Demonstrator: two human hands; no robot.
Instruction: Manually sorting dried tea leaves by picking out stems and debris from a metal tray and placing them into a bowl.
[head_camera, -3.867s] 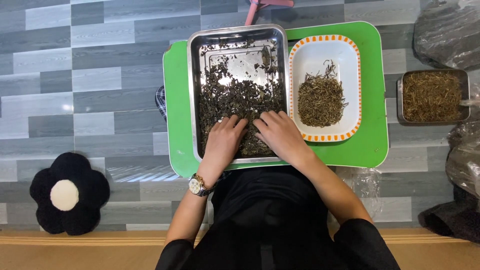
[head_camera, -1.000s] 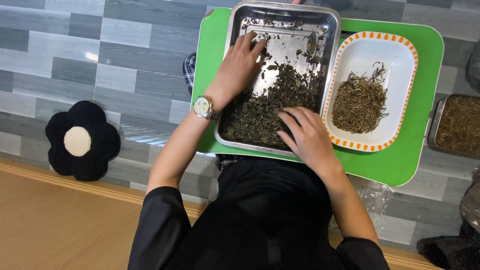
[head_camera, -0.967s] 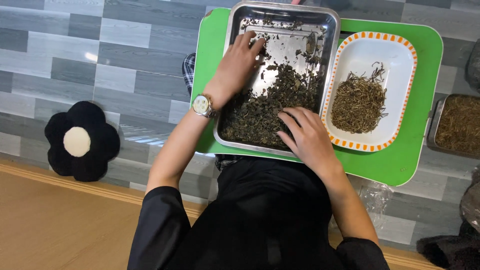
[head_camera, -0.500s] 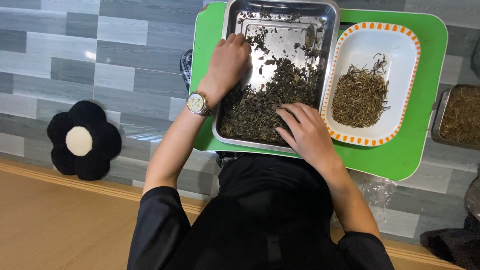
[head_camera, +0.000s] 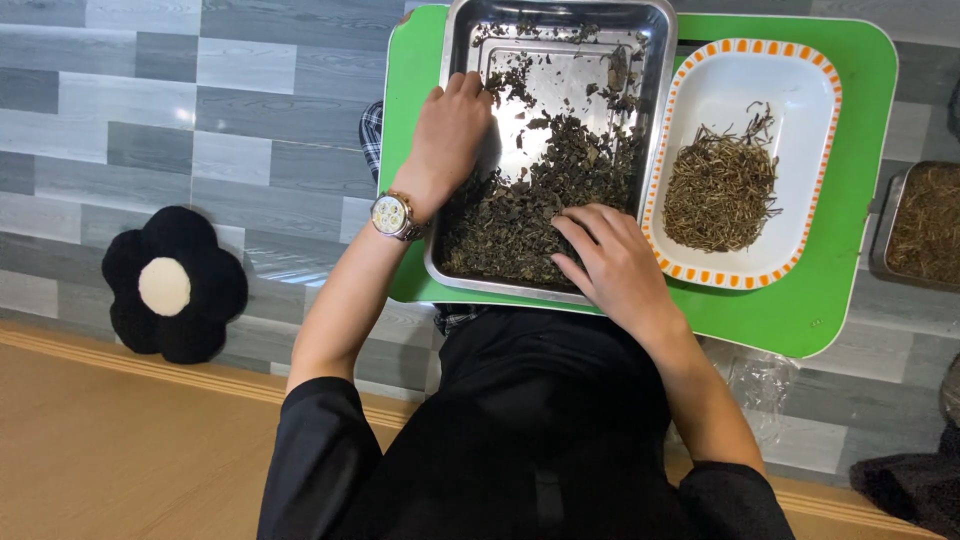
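Bright, even overhead light; sharp focus; glare on steel tray (head_camera: 560, 75).

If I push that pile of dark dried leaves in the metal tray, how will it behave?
The dark dried leaves look loose and light, so they would likely scatter rather than slide together. Flakes lie strewn over the metal tray, suggesting brittleness. The left hand rests among them.

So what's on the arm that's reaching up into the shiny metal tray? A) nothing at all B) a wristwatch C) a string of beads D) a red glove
B: a round-faced wristwatch sits on the wrist of the left hand, which rests in the metal tray among the dark leaves.
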